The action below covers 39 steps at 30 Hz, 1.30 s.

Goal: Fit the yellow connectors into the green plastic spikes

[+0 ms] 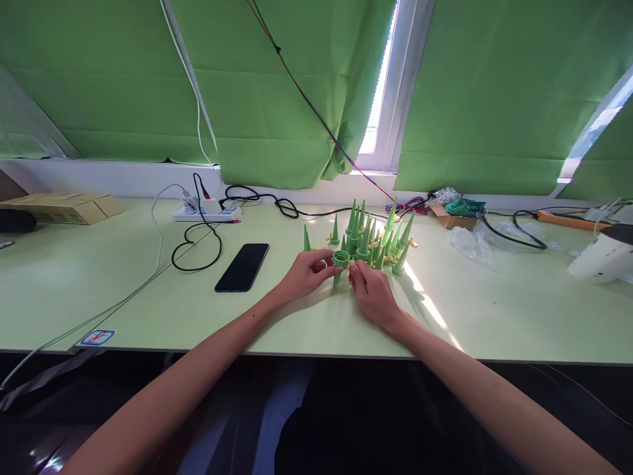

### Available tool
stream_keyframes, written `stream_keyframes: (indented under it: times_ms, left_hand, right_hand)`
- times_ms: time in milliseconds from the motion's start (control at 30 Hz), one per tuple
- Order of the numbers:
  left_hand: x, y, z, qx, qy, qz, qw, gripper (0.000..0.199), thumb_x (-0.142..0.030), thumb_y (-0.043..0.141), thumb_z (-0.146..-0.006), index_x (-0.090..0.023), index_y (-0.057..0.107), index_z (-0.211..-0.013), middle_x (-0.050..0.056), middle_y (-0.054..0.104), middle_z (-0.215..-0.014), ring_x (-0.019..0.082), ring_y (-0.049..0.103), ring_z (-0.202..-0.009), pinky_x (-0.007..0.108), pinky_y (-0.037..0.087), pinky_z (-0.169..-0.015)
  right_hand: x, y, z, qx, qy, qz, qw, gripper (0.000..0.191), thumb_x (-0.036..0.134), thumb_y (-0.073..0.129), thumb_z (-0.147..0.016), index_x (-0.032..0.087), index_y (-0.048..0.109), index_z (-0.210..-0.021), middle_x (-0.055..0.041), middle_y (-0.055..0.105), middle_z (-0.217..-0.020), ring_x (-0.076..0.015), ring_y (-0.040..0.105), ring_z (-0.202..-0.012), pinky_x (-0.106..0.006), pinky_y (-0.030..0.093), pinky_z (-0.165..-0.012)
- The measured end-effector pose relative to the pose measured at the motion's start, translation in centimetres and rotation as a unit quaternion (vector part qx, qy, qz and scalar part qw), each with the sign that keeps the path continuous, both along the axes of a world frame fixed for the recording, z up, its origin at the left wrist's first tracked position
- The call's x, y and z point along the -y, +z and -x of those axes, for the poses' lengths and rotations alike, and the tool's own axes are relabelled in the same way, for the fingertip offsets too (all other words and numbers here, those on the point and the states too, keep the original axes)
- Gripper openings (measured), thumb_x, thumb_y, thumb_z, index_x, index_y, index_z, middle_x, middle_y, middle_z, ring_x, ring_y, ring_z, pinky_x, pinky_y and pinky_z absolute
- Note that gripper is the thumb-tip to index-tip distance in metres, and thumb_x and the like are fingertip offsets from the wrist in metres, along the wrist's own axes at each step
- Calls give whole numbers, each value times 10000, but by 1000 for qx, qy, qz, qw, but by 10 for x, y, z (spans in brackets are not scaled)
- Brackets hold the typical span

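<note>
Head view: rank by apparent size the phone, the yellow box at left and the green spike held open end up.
1. Yellow box
2. Phone
3. Green spike, partly hidden, but clearly smallest here

White device [596, 260], right edge: was cropped. Black object [17, 220], left edge: was cropped. Yellow piece [349, 265], centre: was mostly hidden by right hand [373, 290].

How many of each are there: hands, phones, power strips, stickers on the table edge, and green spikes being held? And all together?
Hands: 2, left hand and right hand
Held green spike: 1
Phone: 1
Power strip: 1
Sticker: 1
Total: 6
The other green spikes overlap too much to count.
</note>
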<state>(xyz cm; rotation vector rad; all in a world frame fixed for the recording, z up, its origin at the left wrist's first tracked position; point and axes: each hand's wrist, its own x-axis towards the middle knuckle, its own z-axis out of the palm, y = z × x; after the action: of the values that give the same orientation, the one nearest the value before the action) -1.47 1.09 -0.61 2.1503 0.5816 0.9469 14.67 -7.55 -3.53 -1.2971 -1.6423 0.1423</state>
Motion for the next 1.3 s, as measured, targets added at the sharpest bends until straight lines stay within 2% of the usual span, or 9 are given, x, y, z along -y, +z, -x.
stream_keyframes:
  times_ms: [200, 267, 333, 467, 633, 800, 1100, 1200, 1300]
  left_hand:
    - [0, 2, 2, 5, -17, 19, 1000, 424, -525, 553, -864, -170, 580, -1095, -4, 528, -795, 46, 342, -504, 199, 289, -466]
    - [0, 2, 2, 33, -14, 37, 999, 398, -539, 513, -888, -173, 554, -1040, -9, 513, -778, 46, 340, -498, 200, 279, -464]
    - [-1, 2, 2, 44, -13, 62, 997, 383, -545, 470, -912, -166, 526, -893, -34, 458, -671, 51, 322, -486, 205, 266, -468]
    - [-2, 3, 2, 20, -29, 89, 995, 486, -563, 414, -932, -158, 439, -665, -49, 342, -547, 61, 314, -479, 219, 246, -474]
    - [-1, 3, 3, -10, -66, 113, 991, 484, -562, 467, -909, -158, 428, -646, -56, 323, -527, 62, 325, -471, 214, 255, -466]
    - [1, 5, 5, -12, -67, 122, 990, 426, -540, 513, -892, -148, 504, -725, -61, 319, -558, 57, 329, -471, 201, 248, -450]
    - [3, 5, 5, -36, -58, 68, 995, 359, -482, 581, -865, -125, 614, -887, -29, 452, -649, 50, 321, -505, 204, 245, -458]
    - [1, 1, 4, -28, -48, 9, 998, 330, -457, 588, -868, -131, 637, -891, 2, 515, -775, 47, 350, -533, 204, 293, -482]
    - [-1, -1, 3, -10, -35, -62, 997, 301, -436, 596, -869, -142, 657, -892, 18, 513, -852, 50, 372, -557, 203, 338, -501]
  right_hand:
    - [3, 5, 3, -4, -32, -22, 999, 284, 337, 356, -1010, 219, 440, -765, 24, 519, -648, -124, 473, -574, -250, 347, -593]
    - [4, 7, 3, -6, -37, -26, 999, 260, 332, 371, -1006, 217, 464, -791, 22, 533, -662, -123, 475, -579, -247, 352, -596]
    - [4, 7, 3, -7, -33, -33, 999, 233, 322, 384, -1002, 214, 488, -824, 19, 554, -679, -123, 486, -589, -243, 363, -604]
    - [4, 6, 2, 4, -16, -54, 998, 190, 295, 403, -998, 206, 531, -890, 1, 599, -722, -132, 535, -640, -242, 394, -640]
    - [1, 3, 1, 18, -14, -55, 998, 171, 286, 418, -992, 205, 560, -941, -28, 641, -799, -154, 578, -710, -256, 417, -672]
    - [0, 1, 0, 14, 4, -44, 999, 173, 275, 413, -995, 208, 541, -899, -8, 613, -749, -146, 556, -669, -249, 391, -639]
    - [-3, -1, -2, 14, 14, -12, 1000, 269, 312, 368, -1006, 224, 389, -752, 24, 513, -659, -128, 440, -555, -252, 312, -561]
    - [-4, -3, -2, 10, 10, -1, 1000, 300, 333, 360, -1008, 226, 363, -727, 26, 507, -639, -125, 433, -536, -253, 305, -551]
    - [-5, -5, -3, 3, 10, 11, 1000, 314, 342, 345, -1012, 224, 373, -723, 25, 515, -630, -123, 452, -533, -253, 314, -554]
